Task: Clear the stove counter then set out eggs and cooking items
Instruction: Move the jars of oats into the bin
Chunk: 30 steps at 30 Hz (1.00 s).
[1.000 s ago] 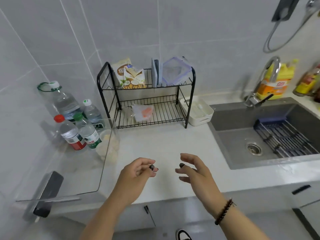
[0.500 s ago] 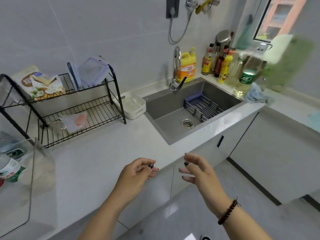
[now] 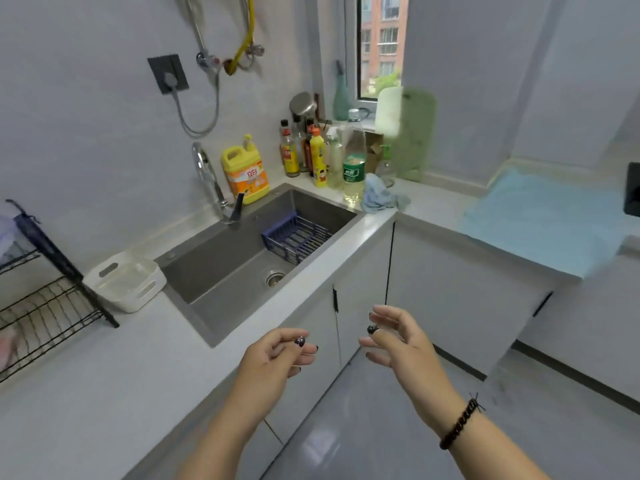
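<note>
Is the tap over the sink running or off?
Off, apparently: no water falls from the tap, and the sink basin looks dry.

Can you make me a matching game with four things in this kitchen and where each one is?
Things:
1. yellow jug
2. blue rack
3. white tub
4. blue cloth

Places:
A. inside the sink
B. on the counter between the black wire rack and the sink
C. on the counter behind the sink, beside the tap
D. on the counter at the sink's far corner, by the bottles

Pairs: 1-C, 2-A, 3-B, 4-D
</note>
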{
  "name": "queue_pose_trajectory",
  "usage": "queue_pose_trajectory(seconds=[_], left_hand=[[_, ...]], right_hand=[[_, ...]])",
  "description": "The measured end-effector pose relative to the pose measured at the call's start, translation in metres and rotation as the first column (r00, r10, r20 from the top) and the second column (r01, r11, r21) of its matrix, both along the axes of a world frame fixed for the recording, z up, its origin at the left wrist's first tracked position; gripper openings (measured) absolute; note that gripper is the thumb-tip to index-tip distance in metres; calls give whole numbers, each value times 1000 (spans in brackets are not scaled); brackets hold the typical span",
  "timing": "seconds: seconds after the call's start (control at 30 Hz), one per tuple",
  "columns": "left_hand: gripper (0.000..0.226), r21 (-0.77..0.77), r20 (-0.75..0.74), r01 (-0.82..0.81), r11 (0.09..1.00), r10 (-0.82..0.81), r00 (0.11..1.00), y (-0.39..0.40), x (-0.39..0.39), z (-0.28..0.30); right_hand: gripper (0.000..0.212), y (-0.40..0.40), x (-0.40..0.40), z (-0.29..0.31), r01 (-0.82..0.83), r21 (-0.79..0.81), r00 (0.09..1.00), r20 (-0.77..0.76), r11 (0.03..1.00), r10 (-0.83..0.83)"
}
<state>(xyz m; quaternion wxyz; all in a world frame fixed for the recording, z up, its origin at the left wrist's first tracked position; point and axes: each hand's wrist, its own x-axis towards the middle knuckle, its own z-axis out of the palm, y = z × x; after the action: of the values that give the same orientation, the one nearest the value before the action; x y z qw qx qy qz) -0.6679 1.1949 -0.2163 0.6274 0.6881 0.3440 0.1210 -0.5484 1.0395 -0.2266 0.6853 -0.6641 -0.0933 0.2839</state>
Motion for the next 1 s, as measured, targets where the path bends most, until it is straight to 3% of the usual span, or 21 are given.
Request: queue_pose_trajectory(seconds=[0.2, 0.43, 1.0], left_hand=[[18, -83, 21, 158, 984, -157, 987, -81, 103, -5], [18, -71, 18, 413, 908, -413, 911, -137, 205, 9], [21, -111, 12, 781, 615, -785, 620, -162, 440, -9]], right_hand=[[31, -100, 72, 7, 176, -24, 983, 60, 984, -175], [29, -184, 128, 0, 459, -7, 888, 48, 888, -458], [29, -204, 277, -5, 787, -65, 617, 83, 613, -783]])
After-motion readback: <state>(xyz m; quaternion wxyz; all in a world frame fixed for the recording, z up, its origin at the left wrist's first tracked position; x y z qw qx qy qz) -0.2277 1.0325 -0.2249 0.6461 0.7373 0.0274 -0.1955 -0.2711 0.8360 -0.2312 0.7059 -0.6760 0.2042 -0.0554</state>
